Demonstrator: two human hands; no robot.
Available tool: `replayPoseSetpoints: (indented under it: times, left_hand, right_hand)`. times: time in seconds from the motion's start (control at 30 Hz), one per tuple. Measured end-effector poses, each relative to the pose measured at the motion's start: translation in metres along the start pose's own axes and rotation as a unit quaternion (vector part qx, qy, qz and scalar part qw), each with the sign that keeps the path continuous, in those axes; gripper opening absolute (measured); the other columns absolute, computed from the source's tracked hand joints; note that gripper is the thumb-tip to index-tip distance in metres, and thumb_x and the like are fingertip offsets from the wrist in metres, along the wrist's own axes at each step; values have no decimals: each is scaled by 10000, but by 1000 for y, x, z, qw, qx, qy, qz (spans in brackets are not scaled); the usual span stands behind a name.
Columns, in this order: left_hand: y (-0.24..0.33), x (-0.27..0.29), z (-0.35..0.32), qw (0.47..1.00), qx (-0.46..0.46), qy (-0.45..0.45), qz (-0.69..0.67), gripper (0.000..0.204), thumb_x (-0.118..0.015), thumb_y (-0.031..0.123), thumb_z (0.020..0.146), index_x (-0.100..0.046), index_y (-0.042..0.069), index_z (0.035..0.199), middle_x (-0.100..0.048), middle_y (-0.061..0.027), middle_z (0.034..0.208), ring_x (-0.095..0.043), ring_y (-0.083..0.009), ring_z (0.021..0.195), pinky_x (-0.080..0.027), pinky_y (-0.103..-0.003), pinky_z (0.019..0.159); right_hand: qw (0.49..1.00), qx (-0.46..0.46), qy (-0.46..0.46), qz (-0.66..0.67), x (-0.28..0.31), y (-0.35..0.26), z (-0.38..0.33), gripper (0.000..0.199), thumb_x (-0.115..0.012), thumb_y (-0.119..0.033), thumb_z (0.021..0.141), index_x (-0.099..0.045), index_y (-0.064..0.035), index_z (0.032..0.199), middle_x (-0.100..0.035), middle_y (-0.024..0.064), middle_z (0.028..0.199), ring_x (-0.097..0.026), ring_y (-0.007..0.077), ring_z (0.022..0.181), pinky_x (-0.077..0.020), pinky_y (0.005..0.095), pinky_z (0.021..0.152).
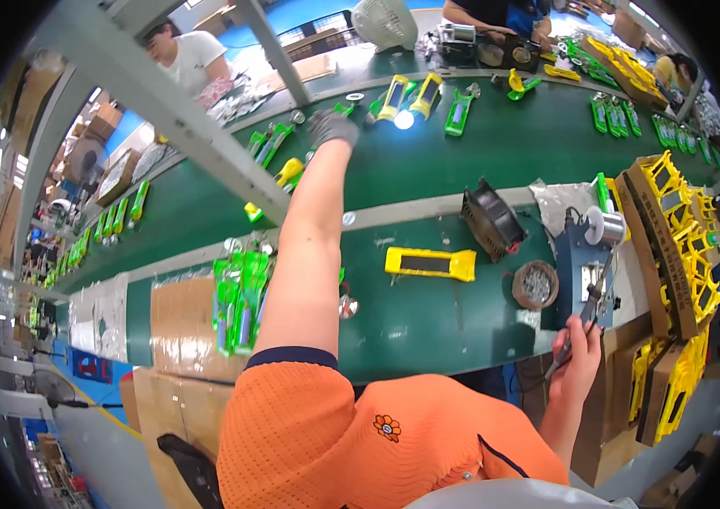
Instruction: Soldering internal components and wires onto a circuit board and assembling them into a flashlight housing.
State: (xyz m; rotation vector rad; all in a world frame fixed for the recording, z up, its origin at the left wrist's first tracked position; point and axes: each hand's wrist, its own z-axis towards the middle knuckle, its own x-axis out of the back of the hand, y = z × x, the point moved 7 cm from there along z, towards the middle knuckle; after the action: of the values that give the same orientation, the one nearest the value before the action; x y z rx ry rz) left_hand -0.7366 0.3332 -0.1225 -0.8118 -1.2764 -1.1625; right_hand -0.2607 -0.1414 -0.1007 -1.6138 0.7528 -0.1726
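My left hand (333, 129), in a grey glove, is stretched far out over the green conveyor belt (402, 165). It is beside a small green part (344, 109); its fingers are too blurred to show whether they grip anything. At the right, my bare right hand (579, 346) is closed round a soldering iron (591, 302), whose front end points at a blue soldering unit (576, 261) with a solder spool (606, 226). On the near bench lies a yellow lamp housing (430, 264) with a dark panel. Green housings with batteries (241, 297) are heaped left of my left forearm.
A black fan (493, 219) and a round tin of metal bits (535, 284) stand near the soldering unit. Cartons of yellow frames (674, 229) rise at the right. A grey metal post (182, 110) slants across the left. Co-workers sit beyond the belt.
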Motion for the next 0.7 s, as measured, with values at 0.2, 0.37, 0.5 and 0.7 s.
replayPoseSetpoints:
  times: [0.2, 0.37, 0.5, 0.7]
  left_hand:
    - [9, -41, 0, 991, 78, -79, -75, 661, -668, 447, 873, -498, 71, 1389, -462, -151, 1491, -467, -364, 1352, -344, -515, 1120]
    - [32, -38, 1, 992, 96, 6, -85, 351, -521, 231, 921, -636, 56, 1203, -630, -163, 1244, -611, -324, 1179, -500, -438, 955]
    - [26, -8, -3, 988, -38, 126, -85, 418, -575, 315, 900, -652, -21, 1137, -609, -244, 1201, -629, -367, 1045, -522, -449, 923]
    - [103, 76, -212, 945, -273, -23, -180, 316, -584, 263, 938, -554, -20, 1077, -596, -259, 1020, -640, -410, 853, -545, -478, 746]
  right_hand:
    - [999, 12, 34, -11, 28, 3, 12, 49, -610, -75, 974, -596, -56, 1016, -624, 12, 939, -530, 79, 664, -407, 220, 579]
    - [999, 22, 25, -23, 11, 3, 28, 66, -613, -101, 981, -598, -63, 1033, -637, 12, 988, -531, 78, 684, -408, 218, 595]
    - [999, 15, -38, 21, -14, 4, 35, 83, -604, -114, 989, -582, -63, 1050, -642, 19, 1014, -535, 90, 711, -430, 228, 635]
    - [998, 20, -42, 36, -7, 2, 43, 92, -621, -119, 980, -567, -62, 1029, -649, 35, 1005, -526, 101, 718, -436, 250, 668]
